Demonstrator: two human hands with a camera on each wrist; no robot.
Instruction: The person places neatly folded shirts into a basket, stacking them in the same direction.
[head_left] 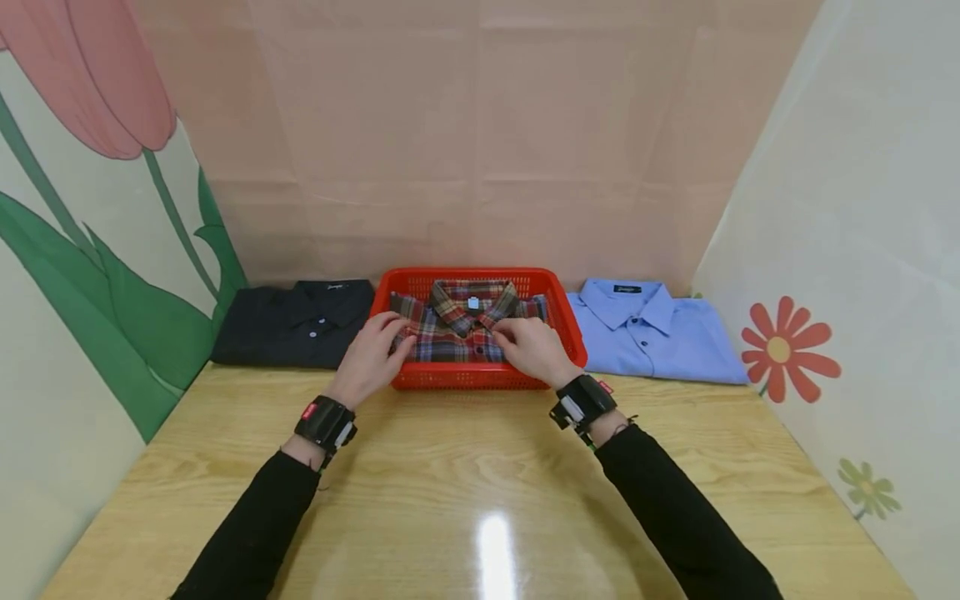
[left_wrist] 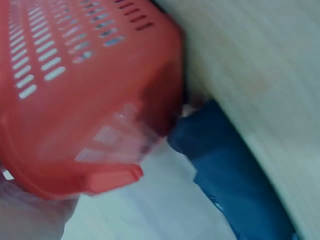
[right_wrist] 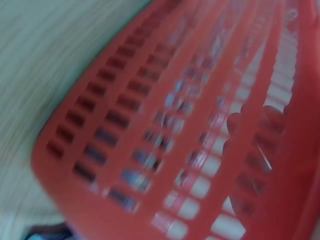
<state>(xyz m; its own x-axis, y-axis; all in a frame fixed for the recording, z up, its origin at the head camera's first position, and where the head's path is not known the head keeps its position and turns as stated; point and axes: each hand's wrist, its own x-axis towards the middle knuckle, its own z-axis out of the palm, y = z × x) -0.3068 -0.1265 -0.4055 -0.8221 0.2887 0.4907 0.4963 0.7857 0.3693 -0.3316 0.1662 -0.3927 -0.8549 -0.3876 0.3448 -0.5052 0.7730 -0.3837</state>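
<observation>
A folded plaid shirt (head_left: 450,337), mostly red and dark with an upright collar, lies inside a red plastic basket (head_left: 480,377) with slotted walls. My left hand (head_left: 369,354) reaches over the basket's left front corner, its fingers and thumb apart above the shirt's left side. From the right, my right hand (head_left: 536,348) reaches over the front rim, its loosely bent fingertips at the shirt just below the collar. Whether those fingertips touch the cloth is hard to see. Both wrist views mostly show the basket's wall (left_wrist: 100,125), with the plaid cloth glimpsed through the slots in the right wrist view.
To the basket's left lies a folded black shirt (head_left: 292,325); to its right, a folded light blue shirt (head_left: 660,333). All stand along the back of a wooden table (head_left: 450,467), against a pinkish backdrop (head_left: 480,150). Side panels with printed flowers flank the table.
</observation>
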